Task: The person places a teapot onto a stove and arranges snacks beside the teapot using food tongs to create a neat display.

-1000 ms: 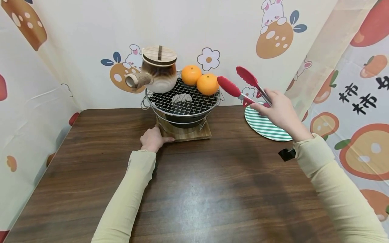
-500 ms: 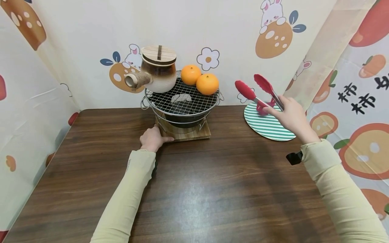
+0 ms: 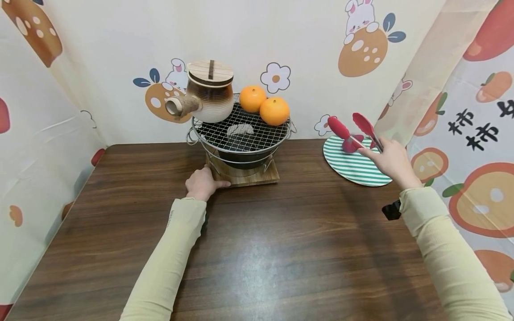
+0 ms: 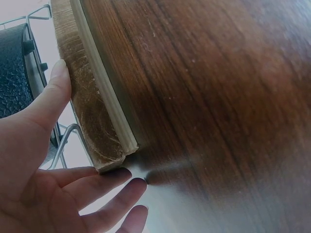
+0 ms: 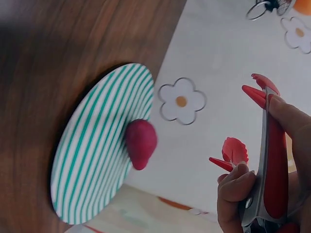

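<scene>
Here the right hand (image 3: 391, 161) grips red tongs (image 3: 353, 129) by their handles, the two red tips spread apart with nothing between them, held above the far edge of a green striped plate (image 3: 353, 167) on the table (image 3: 281, 249). The left hand (image 3: 202, 183) rests with straight fingers against the wooden board (image 3: 249, 177) under the grill (image 3: 241, 129), holding nothing.
</scene>
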Available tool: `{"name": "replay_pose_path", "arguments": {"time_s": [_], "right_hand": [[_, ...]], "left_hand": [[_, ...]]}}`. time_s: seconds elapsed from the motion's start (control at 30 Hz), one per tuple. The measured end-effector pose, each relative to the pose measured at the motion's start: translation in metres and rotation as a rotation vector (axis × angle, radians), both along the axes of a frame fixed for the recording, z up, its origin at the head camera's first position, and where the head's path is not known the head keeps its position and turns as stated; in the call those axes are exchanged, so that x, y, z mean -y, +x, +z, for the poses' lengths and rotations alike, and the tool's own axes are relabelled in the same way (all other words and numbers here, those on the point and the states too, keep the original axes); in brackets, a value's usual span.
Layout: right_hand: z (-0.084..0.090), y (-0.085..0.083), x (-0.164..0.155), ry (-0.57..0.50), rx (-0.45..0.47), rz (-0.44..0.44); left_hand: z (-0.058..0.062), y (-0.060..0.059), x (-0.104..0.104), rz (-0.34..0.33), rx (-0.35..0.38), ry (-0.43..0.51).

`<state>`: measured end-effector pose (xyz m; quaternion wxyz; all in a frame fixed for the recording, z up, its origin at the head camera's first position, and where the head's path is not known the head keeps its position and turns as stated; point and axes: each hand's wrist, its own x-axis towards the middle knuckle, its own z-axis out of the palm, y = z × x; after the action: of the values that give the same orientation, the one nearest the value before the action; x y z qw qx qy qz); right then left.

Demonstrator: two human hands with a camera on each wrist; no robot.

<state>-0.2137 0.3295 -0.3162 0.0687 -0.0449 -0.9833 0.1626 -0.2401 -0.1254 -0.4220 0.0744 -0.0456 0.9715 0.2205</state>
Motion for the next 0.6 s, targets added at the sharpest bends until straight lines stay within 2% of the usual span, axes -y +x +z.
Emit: {"name": "replay_pose_path", "arguments": {"time_s": [0.23,0.6], "right_hand": [[-0.012,-0.004,-0.017,0.032,0.049,-0.056],[-0.020,0.001,-0.029,0.006,0.142,-0.115]], "left_hand": [[0.000,-0.001,0.000,-0.002,0.010,-0.003],[-0.001,-0.001,0.000,-0.002,0.007,-0.009]]}}
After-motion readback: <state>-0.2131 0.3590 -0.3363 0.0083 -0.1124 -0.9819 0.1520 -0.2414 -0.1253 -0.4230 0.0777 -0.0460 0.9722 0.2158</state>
